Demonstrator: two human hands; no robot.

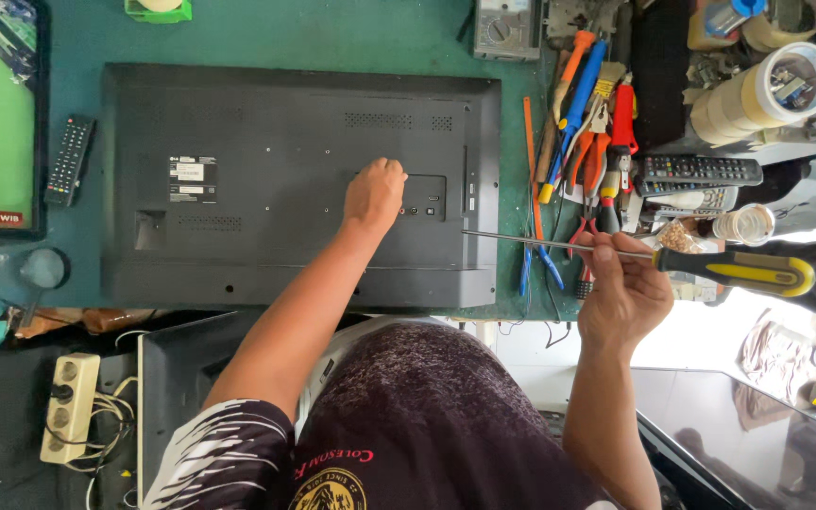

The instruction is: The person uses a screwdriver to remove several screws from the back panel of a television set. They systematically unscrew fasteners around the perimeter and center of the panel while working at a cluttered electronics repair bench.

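1. two hands busy: left hand (375, 192) is a closed fist pressed on the tv back panel (285, 179) beside the port recess, likely to steady it.
2. right hand (623, 288) pinches the shaft of a long screwdriver (635, 255), yellow-black handle pointing right, tip just over the panel's right edge.
3. tv lies face down on a green bench mat (332, 33).
4. hand tools (583, 142) piled right, remote (69, 159) left, power strip (68, 406) below.

One television (266, 179), one screwdriver (691, 263), two remotes (69, 159).
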